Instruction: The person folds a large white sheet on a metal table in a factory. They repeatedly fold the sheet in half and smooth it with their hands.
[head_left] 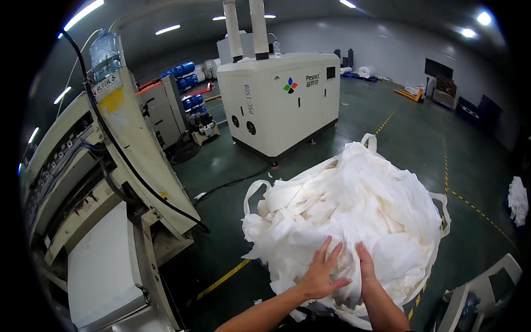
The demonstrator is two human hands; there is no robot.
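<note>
A large bulk bag (pixel 255 191) with white loop handles is heaped over its rim with loose white sheet scraps (pixel 376 193), soft like nonwoven cloth or film. My left hand (pixel 322 272) rests against the near side of the heap, its fingers spread and the thumb pointing right. Close beside it, my right hand (pixel 366 264) is seen edge-on, fingers stretched upward against the scraps. A fold of white material shows between both hands. Neither hand is visibly gripping anything, though the right palm is partly hidden.
A cream machine (pixel 138 144) with a black hose and a stack of white sheets (pixel 105 260) stands at left. Behind the bag is a big white cabinet machine (pixel 293 105). A grey plastic chair (pixel 481 293) is at lower right. Yellow-black tape (pixel 221 279) marks the floor.
</note>
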